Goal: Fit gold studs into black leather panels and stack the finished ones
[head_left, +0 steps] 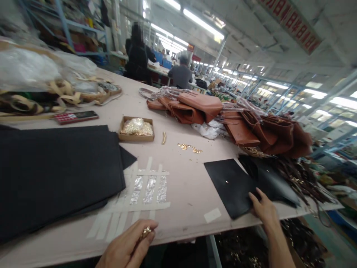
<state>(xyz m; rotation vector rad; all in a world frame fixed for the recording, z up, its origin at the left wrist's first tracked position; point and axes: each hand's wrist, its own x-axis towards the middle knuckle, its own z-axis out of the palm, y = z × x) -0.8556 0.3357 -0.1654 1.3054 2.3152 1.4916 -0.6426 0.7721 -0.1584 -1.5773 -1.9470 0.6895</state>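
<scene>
My left hand [129,245] is closed near the table's front edge, with small gold metal fittings [146,232] showing between thumb and fingers. At the right, my right hand [263,208] rests on the edge of a flat black leather panel [227,182], its visible fingers stretched out and apart. A small shiny metal piece [227,182] sits on that panel. Beside it, farther right, lies another black leather piece [275,182] with a small shiny spot. Loose gold fittings [184,146] are scattered beyond the panel, and a short curved row of gold pieces [164,137] lies near them.
A cardboard box [136,138] holds more gold pieces. Black sheets [55,171] are stacked at left, beside taped clear strips [150,188]. Brown leather bags [200,106] line the far side. A red-patterned phone-like object [76,117] lies at back left. Two people work beyond.
</scene>
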